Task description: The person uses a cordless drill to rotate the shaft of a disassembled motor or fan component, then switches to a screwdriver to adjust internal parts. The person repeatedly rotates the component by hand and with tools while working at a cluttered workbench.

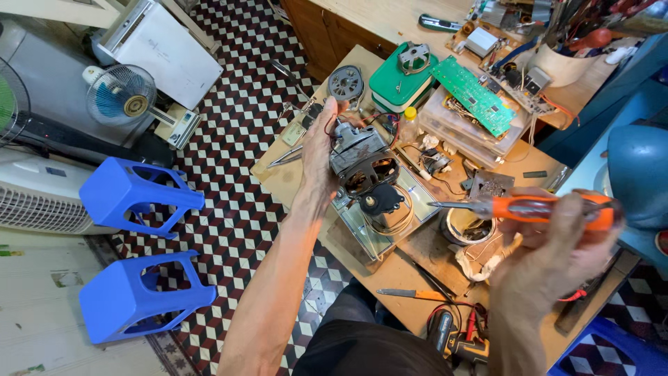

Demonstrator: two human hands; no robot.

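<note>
We look down at a cluttered wooden counter (299, 182). Our left hand (319, 150) is closed around a grey fan motor (362, 161), holding it just above a shiny metal tray (367, 235). Our right hand (557, 245) grips an orange-handled screwdriver (518, 207), its tip pointing left, near the motor but apart from it. A green circuit board (473, 94) lies farther back.

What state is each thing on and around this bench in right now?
Fan motor: casing off, held up in left hand.
Screwdriver: gripped in right hand, tip toward motor.
Green circuit board: bare, lying on clear box.
Blue stools: tipped on their sides.
</note>
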